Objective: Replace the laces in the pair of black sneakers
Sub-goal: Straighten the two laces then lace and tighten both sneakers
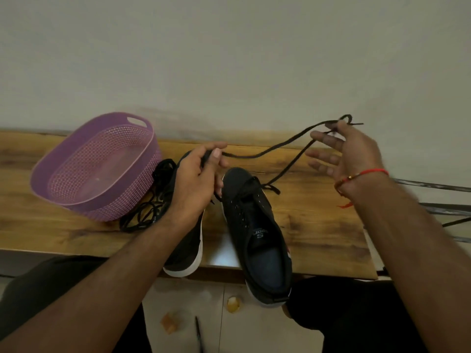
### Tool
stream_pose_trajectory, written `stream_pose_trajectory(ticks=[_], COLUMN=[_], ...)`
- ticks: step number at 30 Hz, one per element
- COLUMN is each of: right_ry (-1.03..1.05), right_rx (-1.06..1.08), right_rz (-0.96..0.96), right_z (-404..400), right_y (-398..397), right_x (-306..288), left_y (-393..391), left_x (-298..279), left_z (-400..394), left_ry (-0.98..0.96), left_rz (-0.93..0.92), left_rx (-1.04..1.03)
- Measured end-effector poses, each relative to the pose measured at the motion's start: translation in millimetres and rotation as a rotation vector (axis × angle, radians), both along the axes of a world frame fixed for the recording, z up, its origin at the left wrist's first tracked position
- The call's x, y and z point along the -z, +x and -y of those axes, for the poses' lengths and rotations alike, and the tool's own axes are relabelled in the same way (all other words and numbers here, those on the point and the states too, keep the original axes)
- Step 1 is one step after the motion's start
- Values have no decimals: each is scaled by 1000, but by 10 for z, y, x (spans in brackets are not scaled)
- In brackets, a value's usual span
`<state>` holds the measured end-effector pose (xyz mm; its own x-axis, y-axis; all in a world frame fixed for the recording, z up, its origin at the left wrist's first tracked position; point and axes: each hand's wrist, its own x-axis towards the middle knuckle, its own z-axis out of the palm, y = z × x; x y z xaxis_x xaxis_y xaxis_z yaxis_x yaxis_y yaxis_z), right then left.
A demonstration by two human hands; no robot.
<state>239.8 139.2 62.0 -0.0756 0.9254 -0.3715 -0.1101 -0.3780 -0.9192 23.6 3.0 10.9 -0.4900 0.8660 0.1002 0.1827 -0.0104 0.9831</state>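
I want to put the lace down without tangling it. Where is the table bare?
Bare wood lies right of the right sneaker, under the right hand, and left of the purple basket. Crowded: the loose laces between basket and left sneaker.

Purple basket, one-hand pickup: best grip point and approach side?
Grip the purple basket by the handle cutout in its far rim, coming from above on the wall side. The slot gives fingers a hook; the near-right side is crowded by loose laces and the sneakers.
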Motion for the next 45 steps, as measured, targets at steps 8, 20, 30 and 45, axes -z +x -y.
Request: stream_pose_trajectory(ticks=[8,20,30,45], right_ry=[604,504,667,243], right_rx=[-272,-874,-141,109], right_rz=[969,200,709,-19], right_z=[-33,349,-78,-128], right_y=[80,-323,-11,-33], right_x=[85,180,212,83], left_y=[57,119,-97,-118], left_x=[-25,-98,-79,-109], left_z=[-82,-79,-13,-63], left_ry=[39,31,-24,-104], left_rz=[272,125,38,-118], left_rx=[72,304,226,240])
